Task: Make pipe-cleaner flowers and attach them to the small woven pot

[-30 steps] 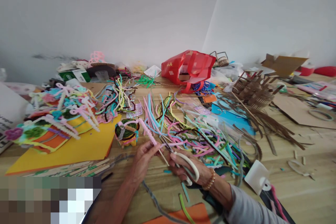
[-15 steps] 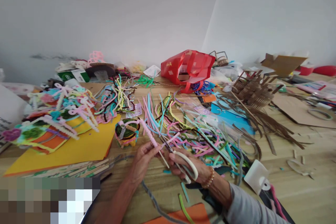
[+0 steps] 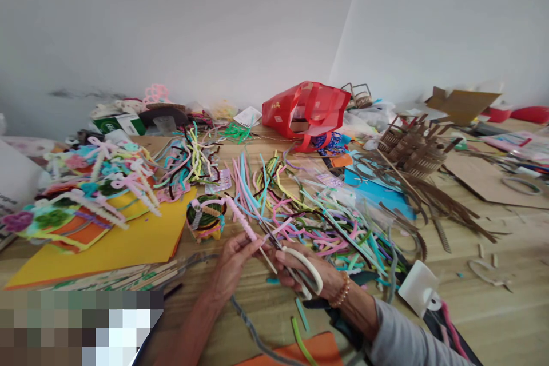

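Between the thumb and fingers of my left hand point(image 3: 235, 256) is a thin stick wrapped in pink pipe cleaner point(image 3: 241, 218); its bare end point(image 3: 269, 260) points down to the right. My right hand point(image 3: 309, 269) grips a pair of scissors with white handles point(image 3: 305, 267). The scissor blades point(image 3: 271, 234) point up and left, close to my left fingertips and a loose pink pipe-cleaner end point(image 3: 283, 229). Whether the blades touch it I cannot tell. Just beyond my left hand stands a small round basket-like piece point(image 3: 207, 218) of coloured pipe cleaners.
Loose coloured pipe cleaners point(image 3: 338, 229) spread beyond my hands. Finished-looking pipe-cleaner pieces point(image 3: 103, 183) lie on yellow sheets point(image 3: 167, 240) at left. A red bag point(image 3: 278, 108) stands at the back, with small brown baskets point(image 3: 422, 154) to its right. A white card point(image 3: 418, 289) lies near my right forearm.
Almost nothing differs. Both hands keep their place, with the scissors and the wrapped stick held as before; the wrapped stick's upper end has shifted slightly left.
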`<state>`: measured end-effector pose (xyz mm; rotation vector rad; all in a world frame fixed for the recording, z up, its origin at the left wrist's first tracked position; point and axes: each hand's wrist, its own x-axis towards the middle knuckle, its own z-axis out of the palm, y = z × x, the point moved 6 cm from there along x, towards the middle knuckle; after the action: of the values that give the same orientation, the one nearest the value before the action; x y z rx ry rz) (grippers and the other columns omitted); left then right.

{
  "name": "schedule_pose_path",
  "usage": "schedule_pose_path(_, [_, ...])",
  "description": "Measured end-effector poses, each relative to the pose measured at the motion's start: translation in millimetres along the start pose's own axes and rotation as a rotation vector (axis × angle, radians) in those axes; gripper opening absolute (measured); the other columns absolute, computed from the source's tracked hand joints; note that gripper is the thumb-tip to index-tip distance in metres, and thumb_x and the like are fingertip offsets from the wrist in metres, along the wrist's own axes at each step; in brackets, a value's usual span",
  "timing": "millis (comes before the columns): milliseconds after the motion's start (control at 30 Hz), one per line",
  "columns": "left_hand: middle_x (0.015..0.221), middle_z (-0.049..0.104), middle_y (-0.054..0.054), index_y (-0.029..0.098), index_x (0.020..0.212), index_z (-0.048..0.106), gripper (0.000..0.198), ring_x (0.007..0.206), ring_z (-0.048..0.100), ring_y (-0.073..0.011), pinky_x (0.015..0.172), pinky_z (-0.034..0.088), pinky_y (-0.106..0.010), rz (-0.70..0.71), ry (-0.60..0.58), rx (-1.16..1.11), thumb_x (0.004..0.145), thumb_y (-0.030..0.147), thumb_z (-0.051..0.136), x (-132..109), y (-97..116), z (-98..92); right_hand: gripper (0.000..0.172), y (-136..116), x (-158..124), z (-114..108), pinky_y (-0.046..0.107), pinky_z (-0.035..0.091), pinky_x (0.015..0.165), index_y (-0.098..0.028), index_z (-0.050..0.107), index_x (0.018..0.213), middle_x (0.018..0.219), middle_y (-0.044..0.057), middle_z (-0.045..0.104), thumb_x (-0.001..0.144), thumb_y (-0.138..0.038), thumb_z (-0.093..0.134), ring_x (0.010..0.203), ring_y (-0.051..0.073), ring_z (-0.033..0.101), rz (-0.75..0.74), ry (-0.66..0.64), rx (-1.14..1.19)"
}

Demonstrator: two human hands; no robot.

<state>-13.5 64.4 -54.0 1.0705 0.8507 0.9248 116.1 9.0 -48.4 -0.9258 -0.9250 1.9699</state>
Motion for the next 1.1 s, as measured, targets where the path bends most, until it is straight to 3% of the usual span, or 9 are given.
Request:
schedule_pose_path(200, [0.076,0.071,-0.007,0.014,0.077,0.071,0.015,0.073,0.063,-0.0191,0.073,0.048,-0.030,0.002,-0.014,0.015,0.076,0.030,0.069,-0.7,-0.1,0.5,0.034,-0.1,-0.5,0.5,0.015,0.023,0.036,-0.020,0.060,0.093,0.070,-0.002,0.044,0.076,-0.047,0.072,0.048,0.005,0.040,0.017,-0.008,0.040])
schedule_pose_path(400, [0.076,0.071,-0.006,0.016,0.077,0.071,0.013,0.075,0.062,-0.0194,0.073,0.048,-0.029,0.004,-0.031,0.033,0.076,0.029,0.068,-2.5,2.9,2.6,0.040,1.3,-4.8,8.6,0.013,0.013,0.034,-0.017,0.059,0.093,0.066,-0.006,0.040,0.071,-0.044,0.078,0.043,0.001,0.029,0.082,0.016,0.160])
schedule_pose_path(700, [0.075,0.072,-0.004,0.018,0.076,0.071,0.012,0.074,0.062,-0.0198,0.072,0.046,-0.028,-0.009,-0.060,0.115,0.076,0.030,0.069,-2.8,1.1,3.4,0.053,15.6,-9.5,13.7,0.016,0.020,0.030,-0.020,0.046,0.088,0.043,-0.013,0.031,0.068,-0.064,0.069,0.033,0.003,0.024,0.007,0.204,-0.094])
schedule_pose_path(900, [0.077,0.073,-0.003,0.016,0.079,0.071,0.014,0.077,0.062,-0.0190,0.074,0.046,-0.027,-0.009,-0.051,0.138,0.077,0.029,0.068,-1.5,-2.0,3.4,0.055,21.7,-11.4,11.8,0.014,0.021,0.031,-0.021,0.047,0.094,0.049,-0.012,0.032,0.066,-0.062,0.072,0.037,0.003,0.026,0.080,0.265,-0.011])
schedule_pose_path(1100, [0.072,0.071,-0.003,0.016,0.075,0.071,0.014,0.070,0.061,-0.0177,0.068,0.046,-0.026,-0.012,-0.042,0.139,0.074,0.030,0.070,-1.5,2.6,7.6,0.054,25.3,-12.8,11.7,0.010,0.020,0.032,-0.021,0.050,0.101,0.059,-0.010,0.034,0.066,-0.049,0.079,0.044,0.003,0.033,0.091,0.211,0.138])
